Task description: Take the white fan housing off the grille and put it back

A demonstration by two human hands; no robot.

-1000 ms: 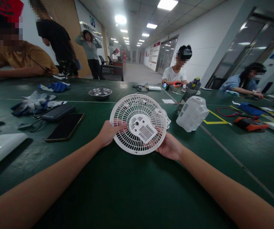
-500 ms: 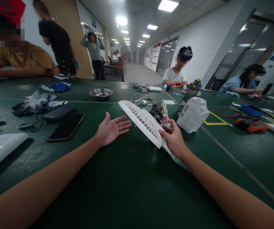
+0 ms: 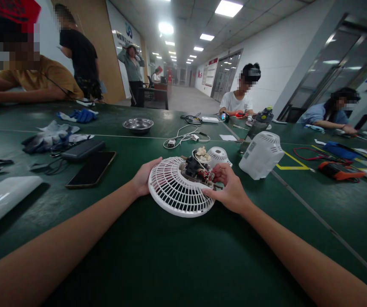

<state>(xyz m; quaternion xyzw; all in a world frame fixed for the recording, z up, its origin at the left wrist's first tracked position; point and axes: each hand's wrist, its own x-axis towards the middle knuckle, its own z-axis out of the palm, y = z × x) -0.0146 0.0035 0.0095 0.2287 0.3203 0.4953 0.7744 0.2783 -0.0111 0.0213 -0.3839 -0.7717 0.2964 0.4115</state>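
Note:
A white round fan grille [image 3: 177, 200] is held between my two hands above the green table. A dark motor with red wires [image 3: 196, 169] and a cream-coloured part on top sits at the grille's centre. My left hand [image 3: 145, 177] grips the grille's left rim, its fingers mostly hidden behind it. On the right edge, my right hand [image 3: 229, 187] is closed with the thumb on the grille and the fingers near the motor. Just behind lies a white slotted dome cover [image 3: 218, 156], partly hidden. A translucent white plastic housing [image 3: 261, 155] stands to the right.
A metal bowl [image 3: 137, 125] and a white cable [image 3: 183, 137] lie farther back. To the left are a phone [image 3: 92, 169], a power bank [image 3: 84, 150] and gloves [image 3: 50, 136]. A bottle [image 3: 256, 128] and an orange multimeter [image 3: 339, 170] are on the right. Several people are around the table.
My left hand, open and apart before, has taken hold of the grille's left rim. The grille has tipped from steep to flatter, showing the motor and uncovering the dome cover behind.

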